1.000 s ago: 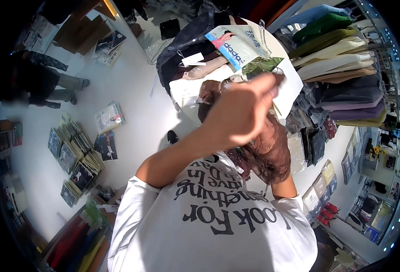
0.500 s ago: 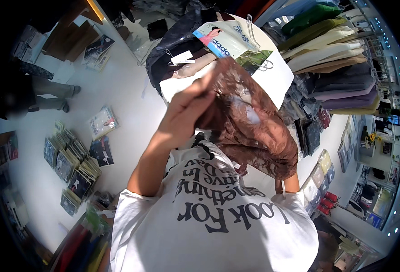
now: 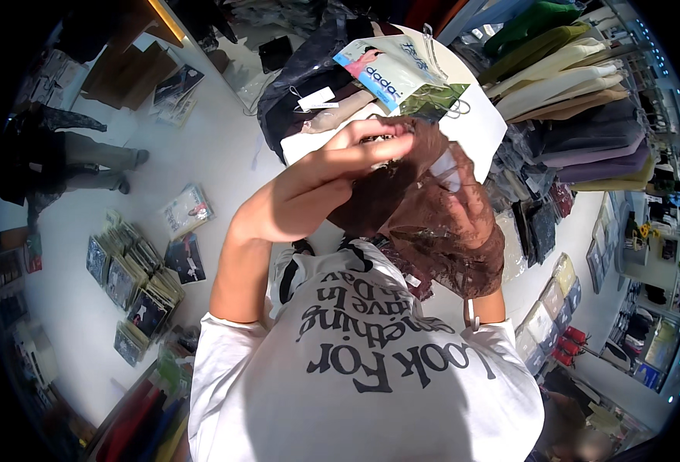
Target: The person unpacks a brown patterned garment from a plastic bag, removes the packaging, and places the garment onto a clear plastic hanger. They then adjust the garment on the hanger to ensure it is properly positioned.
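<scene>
White table partly covered, right hand veiled by sheer brown fabric

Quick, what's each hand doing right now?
Left hand: closed on the sheer brown garment.
Right hand: inside the garment; open or closed cannot be told.

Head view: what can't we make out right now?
All in the head view:
- Right hand: exact finger positions, veiled by the sheer brown fabric around it.
- Left hand: whether its fingertips pinch the fabric; hand and folds overlap.
- Beige cloth: its far end, covered by the white-and-blue package.
- Other person: upper-body detail, too dark near the fisheye rim.
</scene>
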A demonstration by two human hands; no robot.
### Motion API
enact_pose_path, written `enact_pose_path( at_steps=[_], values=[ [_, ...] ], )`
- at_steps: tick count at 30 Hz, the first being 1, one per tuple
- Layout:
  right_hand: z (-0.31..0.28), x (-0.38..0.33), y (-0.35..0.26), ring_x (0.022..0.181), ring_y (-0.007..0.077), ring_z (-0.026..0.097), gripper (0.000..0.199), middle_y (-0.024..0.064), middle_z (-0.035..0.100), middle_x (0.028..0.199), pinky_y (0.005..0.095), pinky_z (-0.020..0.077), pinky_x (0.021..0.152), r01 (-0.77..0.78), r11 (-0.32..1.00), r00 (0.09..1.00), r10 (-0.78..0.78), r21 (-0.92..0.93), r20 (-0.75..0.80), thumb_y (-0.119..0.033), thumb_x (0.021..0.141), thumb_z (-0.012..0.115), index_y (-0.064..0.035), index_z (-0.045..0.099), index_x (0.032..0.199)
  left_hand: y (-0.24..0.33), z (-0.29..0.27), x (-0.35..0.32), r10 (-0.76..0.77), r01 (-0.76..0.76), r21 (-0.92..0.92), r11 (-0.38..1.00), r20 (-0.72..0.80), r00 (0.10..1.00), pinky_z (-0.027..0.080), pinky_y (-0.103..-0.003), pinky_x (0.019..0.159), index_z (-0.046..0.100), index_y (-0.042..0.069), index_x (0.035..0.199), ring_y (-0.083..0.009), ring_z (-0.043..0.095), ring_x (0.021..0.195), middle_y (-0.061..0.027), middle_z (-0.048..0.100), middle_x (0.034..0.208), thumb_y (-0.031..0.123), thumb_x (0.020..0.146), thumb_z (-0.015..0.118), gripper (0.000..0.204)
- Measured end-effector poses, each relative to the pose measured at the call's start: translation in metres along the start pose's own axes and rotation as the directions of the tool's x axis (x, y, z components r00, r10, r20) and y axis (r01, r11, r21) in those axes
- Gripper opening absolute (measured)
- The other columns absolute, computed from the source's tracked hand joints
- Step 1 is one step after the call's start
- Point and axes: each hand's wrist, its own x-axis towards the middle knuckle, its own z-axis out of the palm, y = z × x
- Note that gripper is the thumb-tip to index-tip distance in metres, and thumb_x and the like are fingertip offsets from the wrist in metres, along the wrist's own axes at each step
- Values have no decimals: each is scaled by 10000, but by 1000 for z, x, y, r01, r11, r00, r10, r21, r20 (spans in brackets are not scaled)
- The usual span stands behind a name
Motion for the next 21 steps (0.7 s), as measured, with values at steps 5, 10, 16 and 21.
enact_pose_path(
  at_steps=[5, 10, 16, 21],
  values=[
    [3, 1, -11, 1314, 285, 446, 570, 181, 442, 1432, 363, 317, 1108, -29, 993, 985, 49, 116, -167, -75, 933, 458, -22, 309, 1480, 8, 20, 3, -222, 197, -117, 973, -262, 939, 462, -310, 970, 212, 80, 1534, -262, 327, 1392, -153, 234, 1567, -143, 685, 620, 969],
    [-1, 1, -16, 1285, 276, 477, 578, 187, 465, 1407, 347, 339, 1091, -32, 985, 960, 77, 168, -268, -57, 949, 443, -30, 267, 1498, -2, 35, -8, -236, 259, 75, 963, -224, 945, 491, -283, 903, 277, 95, 1493, -217, 443, 1286, -125, 345, 1507, 39, 585, 873, 1087],
    [-22, 8, 18, 1308, 262, 441, 595, 183, 440, 1418, 320, 322, 1080, -18, 980, 987, 50, 199, -155, -52, 966, 453, -8, 204, 1506, -22, 65, -37, -330, 363, 18, 932, -375, 866, 468, -406, 937, 635, 36, 1154, -251, 541, 1175, -140, 531, 1272, 160, 645, 881, 579],
    [-26, 5, -6, 1293, 300, 470, 588, 237, 443, 1407, 350, 343, 1083, -76, 997, 995, 77, 20, -60, -110, 955, 518, -10, 266, 1477, -20, 51, 2, 191, 409, 669, 621, -635, 748, 456, -449, 940, 608, 48, 1168, -358, 546, 1105, -203, 525, 1229, 244, 614, 900, 657]
  ],
)
